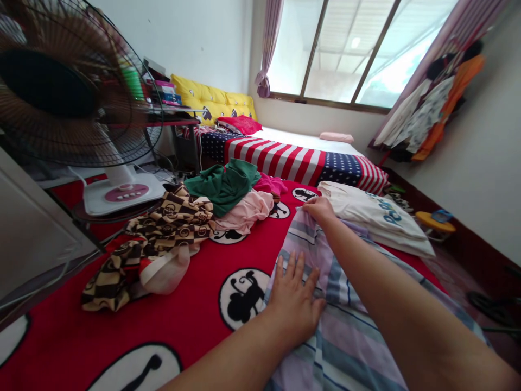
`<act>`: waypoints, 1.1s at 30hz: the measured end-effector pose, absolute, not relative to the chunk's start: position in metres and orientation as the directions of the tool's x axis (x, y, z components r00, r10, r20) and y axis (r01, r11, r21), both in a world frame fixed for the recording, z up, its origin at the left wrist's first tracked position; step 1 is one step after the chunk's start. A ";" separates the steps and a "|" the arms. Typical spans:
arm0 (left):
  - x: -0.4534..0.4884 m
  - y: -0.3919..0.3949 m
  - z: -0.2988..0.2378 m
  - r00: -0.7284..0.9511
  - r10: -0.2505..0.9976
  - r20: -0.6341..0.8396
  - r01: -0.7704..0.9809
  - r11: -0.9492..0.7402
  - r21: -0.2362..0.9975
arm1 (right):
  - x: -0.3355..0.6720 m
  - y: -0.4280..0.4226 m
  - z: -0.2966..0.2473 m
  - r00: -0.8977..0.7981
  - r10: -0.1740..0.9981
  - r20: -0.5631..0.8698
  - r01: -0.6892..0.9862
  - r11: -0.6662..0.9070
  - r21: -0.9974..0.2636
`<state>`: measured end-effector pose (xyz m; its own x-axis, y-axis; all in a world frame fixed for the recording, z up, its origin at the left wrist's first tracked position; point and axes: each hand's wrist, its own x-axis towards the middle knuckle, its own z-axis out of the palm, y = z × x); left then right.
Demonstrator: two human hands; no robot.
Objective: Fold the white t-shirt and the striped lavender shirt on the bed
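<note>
A lavender, blue and grey striped cloth garment (337, 271) lies spread on the red bedspread (195, 326). My left hand (295, 296) rests flat on its left part, fingers spread. At the garment's far corner, my right hand (319, 209) pinches the edge, with its fingertips closed on the fabric. My right forearm crosses over the garment and hides part of it. Just beyond, on the right, lies a folded white shirt (378, 214) with blue lettering.
Left of me lie a brown checkered garment (171, 217), a green garment (223, 184) and a pink one (246, 209). A standing fan (122, 190) is at the left. Behind is another bed with a flag-patterned cover (277, 157). Clothes (435, 108) hang at right.
</note>
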<state>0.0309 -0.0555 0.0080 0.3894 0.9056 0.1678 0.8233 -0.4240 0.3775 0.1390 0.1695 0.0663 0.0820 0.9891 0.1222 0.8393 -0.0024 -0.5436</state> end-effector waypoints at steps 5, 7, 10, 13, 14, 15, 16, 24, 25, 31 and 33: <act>0.031 -0.055 0.004 0.377 0.903 0.204 0.826 -0.428 0.368 | 0.145 0.153 0.053 0.079 0.961 0.264 0.930 0.025 -0.366; 0.031 -0.055 0.003 0.376 0.902 0.211 0.828 -0.429 0.360 | 0.148 0.145 0.048 0.022 0.962 0.273 0.947 0.068 -0.315; 0.031 -0.055 0.003 0.374 0.901 0.220 0.832 -0.431 0.350 | 0.164 0.132 0.050 -0.009 0.948 0.317 0.955 0.102 -0.280; 0.032 -0.055 0.002 0.374 0.898 0.233 0.831 -0.436 0.345 | 0.194 0.116 0.058 0.019 0.943 0.333 0.974 0.057 -0.219; 0.032 -0.055 0.001 0.374 0.897 0.235 0.832 -0.437 0.343 | 0.206 0.110 0.059 0.017 0.954 0.299 0.980 0.044 -0.195; 0.033 -0.055 0.001 0.374 0.897 0.238 0.833 -0.437 0.339 | 0.218 0.105 0.059 0.005 0.969 0.249 0.983 0.041 -0.178; 0.033 -0.055 0.000 0.371 0.896 0.242 0.835 -0.436 0.334 | 0.229 0.099 0.058 -0.016 0.982 0.191 0.984 0.049 -0.172; 0.033 -0.054 -0.003 0.363 0.895 0.260 0.845 -0.434 0.312 | 0.258 0.070 0.043 -0.106 0.969 0.223 0.961 0.157 -0.226; 0.033 -0.053 -0.003 0.365 0.894 0.261 0.845 -0.435 0.310 | 0.259 0.068 0.043 -0.054 0.967 0.248 0.969 0.110 -0.219; 0.032 -0.052 -0.006 0.380 0.888 0.260 0.842 -0.448 0.300 | 0.282 0.050 0.040 0.136 0.953 0.269 0.983 -0.096 -0.156; 0.032 -0.051 -0.007 0.382 0.885 0.267 0.841 -0.453 0.296 | 0.290 0.036 0.040 0.140 0.921 0.363 0.975 -0.064 -0.214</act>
